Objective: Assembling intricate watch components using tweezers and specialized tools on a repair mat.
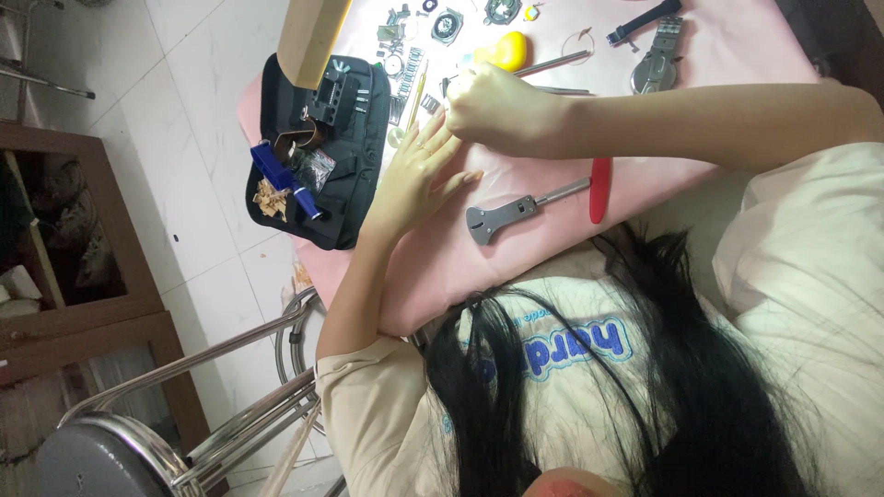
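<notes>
Hands (460,138) (two), one red-handled tool (599,189)

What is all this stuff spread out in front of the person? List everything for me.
pink table cover: one, pink, under everything
black tool pouch: one, black, left edge of the cover
blue tool: one, blue, on the pouch
grey wrench-like tool: one, grey, near the cover's front edge
red stick: one, red, beside the grey tool
yellow round thing: one, yellow, beyond the hands
small metal parts: many, silver, top centre
metal chair: one, chrome and grey, lower left
left hand: flat, fingers spread on the cover
right hand: closed over something small, hidden
</notes>
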